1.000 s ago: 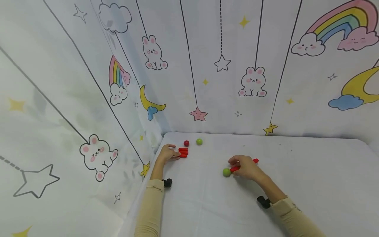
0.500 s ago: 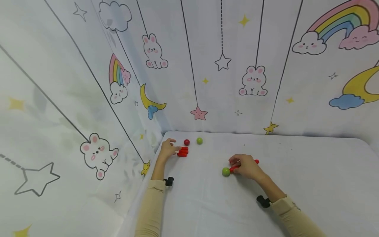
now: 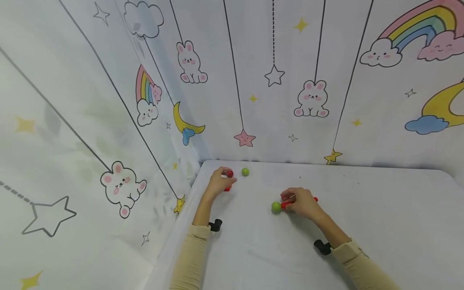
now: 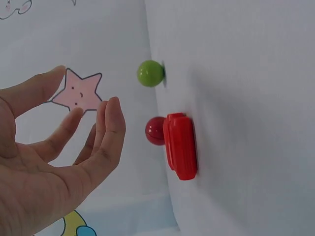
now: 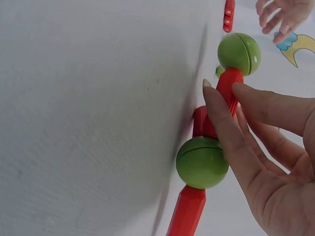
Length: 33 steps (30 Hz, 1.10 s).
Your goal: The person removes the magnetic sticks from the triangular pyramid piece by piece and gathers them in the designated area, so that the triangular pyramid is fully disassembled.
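My right hand [image 3: 302, 203] pinches a red rod [image 5: 229, 91] between thumb and fingers. The rod belongs to a joined piece: a green ball [image 5: 239, 54] caps its far end, and a second green ball [image 5: 202, 162] sits nearer the wrist with more red rods, one of them a lower rod [image 5: 186, 214]. Above the table's far left, my left hand [image 3: 218, 183] has its fingers spread and bent, holding nothing. Beneath and beside it, loose red rods [image 4: 181, 146] lie together, partly hidden by that hand in the head view. A red ball [image 4: 155, 131] is just behind them.
A loose green ball [image 3: 245, 172] lies near the back edge, right of the red ball. The white-covered table [image 3: 380, 225] meets patterned curtains [image 3: 217, 100] at the back and left. Each wrist wears a black camera, such as the right one [image 3: 322, 247].
My left hand leaves the side of the loose red rods and moves right, over them and toward the red ball. My right hand stays nearly still with its rod.
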{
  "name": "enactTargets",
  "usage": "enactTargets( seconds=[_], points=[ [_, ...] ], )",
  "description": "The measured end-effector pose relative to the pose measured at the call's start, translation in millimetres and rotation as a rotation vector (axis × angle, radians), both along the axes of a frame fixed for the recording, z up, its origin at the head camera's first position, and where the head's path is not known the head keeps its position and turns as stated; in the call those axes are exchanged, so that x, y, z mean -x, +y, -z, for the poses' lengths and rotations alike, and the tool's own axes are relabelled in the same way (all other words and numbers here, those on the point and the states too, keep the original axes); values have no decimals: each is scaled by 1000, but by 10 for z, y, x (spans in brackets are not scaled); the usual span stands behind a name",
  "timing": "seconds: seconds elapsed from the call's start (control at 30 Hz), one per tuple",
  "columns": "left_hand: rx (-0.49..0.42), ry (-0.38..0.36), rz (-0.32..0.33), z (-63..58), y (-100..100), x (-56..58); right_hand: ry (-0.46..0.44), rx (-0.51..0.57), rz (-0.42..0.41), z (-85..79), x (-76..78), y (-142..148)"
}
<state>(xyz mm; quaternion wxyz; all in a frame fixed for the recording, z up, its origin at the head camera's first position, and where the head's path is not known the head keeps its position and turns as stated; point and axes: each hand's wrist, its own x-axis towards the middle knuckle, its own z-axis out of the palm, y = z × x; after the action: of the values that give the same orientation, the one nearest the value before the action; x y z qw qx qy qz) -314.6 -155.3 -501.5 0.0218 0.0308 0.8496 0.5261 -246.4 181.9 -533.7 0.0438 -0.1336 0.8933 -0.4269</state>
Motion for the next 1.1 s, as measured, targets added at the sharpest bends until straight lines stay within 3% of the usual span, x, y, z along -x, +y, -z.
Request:
enactTargets(
  seconds=[0.2, 0.4, 0.57, 0.8, 1.1],
  points=[
    [-146, -63, 148, 22, 285, -118, -6, 30, 55, 4, 9, -2],
    [-212, -158, 282, 122, 517, -203, -6, 55, 94, 28, 11, -32],
    [-252, -219, 356, 144, 659, -225, -23, 84, 113, 35, -1, -68],
    [-248, -254, 388, 214, 857, -244, -29, 115, 115, 38, -3, -100],
    [-296, -284, 381, 337, 1022, -305, -8, 128, 112, 43, -27, -127]
  ],
)
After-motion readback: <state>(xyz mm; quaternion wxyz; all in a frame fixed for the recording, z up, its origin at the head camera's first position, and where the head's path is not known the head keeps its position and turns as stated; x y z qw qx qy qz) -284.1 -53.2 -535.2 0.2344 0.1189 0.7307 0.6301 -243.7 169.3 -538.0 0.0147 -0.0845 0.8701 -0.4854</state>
